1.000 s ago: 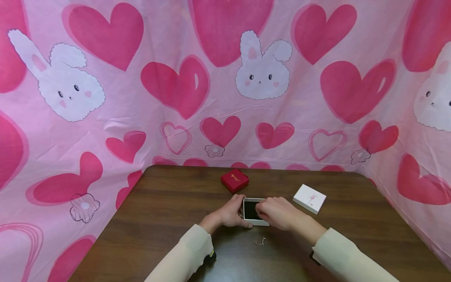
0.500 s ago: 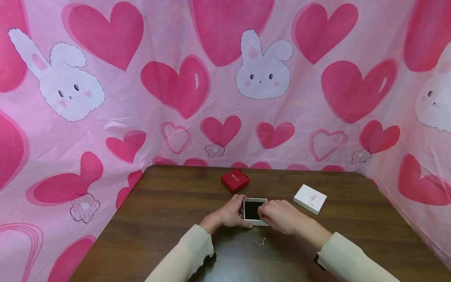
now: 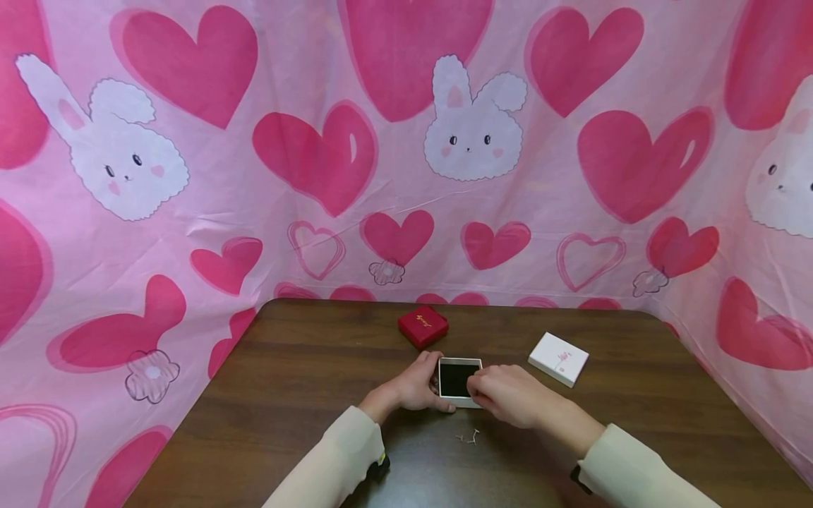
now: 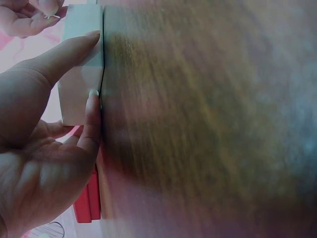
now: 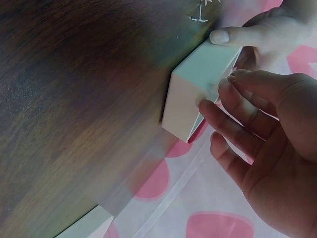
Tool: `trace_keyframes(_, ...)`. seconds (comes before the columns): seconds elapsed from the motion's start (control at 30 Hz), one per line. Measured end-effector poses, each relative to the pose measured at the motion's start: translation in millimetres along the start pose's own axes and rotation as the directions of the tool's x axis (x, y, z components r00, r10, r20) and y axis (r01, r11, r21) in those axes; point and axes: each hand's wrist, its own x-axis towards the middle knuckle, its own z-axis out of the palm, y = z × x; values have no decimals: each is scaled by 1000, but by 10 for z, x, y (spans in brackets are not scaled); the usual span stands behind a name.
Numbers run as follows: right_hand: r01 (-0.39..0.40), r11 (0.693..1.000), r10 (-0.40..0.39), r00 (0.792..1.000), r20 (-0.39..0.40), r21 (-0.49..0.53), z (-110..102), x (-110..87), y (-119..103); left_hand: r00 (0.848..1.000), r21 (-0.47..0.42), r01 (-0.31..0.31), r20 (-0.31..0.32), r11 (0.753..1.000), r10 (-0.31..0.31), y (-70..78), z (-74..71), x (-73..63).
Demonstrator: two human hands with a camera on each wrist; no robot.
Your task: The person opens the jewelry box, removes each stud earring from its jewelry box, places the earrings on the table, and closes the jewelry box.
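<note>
My left hand [image 3: 419,382] grips the left end of a small white box [image 3: 461,403], thumb on its near wall. The box stands open-topped on the table with a black pad [image 3: 456,379] inside. At the right rim my right hand [image 3: 511,395] has thumb and forefinger together; the left wrist view shows a tiny, thin silvery piece [image 4: 52,17] at those fingertips, its kind too small to tell. Several thin silvery pieces, like small jewellery [image 3: 473,437], lie on the wood in front of the box; in the right wrist view they appear at the top edge.
Behind the open box is a closed red box [image 3: 423,326] with gold lettering. A white lid-like box [image 3: 559,358] with a pink flower print lies to the right. Brown wooden table [image 3: 286,395] stretches around them, up to a pink heart-patterned cloth [image 3: 317,162].
My right hand has drawn slightly right and toward me, from over the black pad to the box's right rim. More of the pad shows. My left hand and the box stay put.
</note>
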Motion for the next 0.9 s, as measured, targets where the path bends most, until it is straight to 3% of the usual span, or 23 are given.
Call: trace_keyframes(0.9,19,1000,-19,1000,-7,-8,10,-116,-24,1000,-2,0,1,1000,0,47,-7,-30)
